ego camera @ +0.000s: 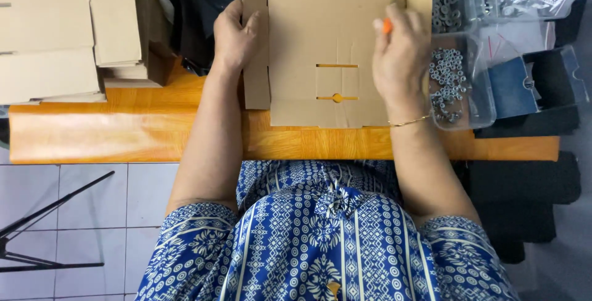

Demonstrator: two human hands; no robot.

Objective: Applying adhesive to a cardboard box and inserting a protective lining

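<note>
Now both forearms reach straight out over the wooden table (123,134), one hand at each side of a flat cardboard box blank (327,48). The left hand (234,36) curls over the blank's left flap, fingers wrapped around its outer edge and thumb pressing on top — a firm grasp on the card. The right hand (401,54) lies palm-down on the blank's right part, fingers bent; a small orange object (386,25) shows at its fingertips, though what it is cannot be told. A thin gold bracelet (410,121) circles that wrist.

The blank is plain brown, lying flat across the far side of the table, with fold creases, two narrow slots and a small round hole in its near panel. Its near edge stops short of the table edge.

Just beside the right hand sits a clear plastic tray (472,91) filled with small metal nuts (447,79). Well to the left — a stack of flat cardboard sheets (61,30).
</note>
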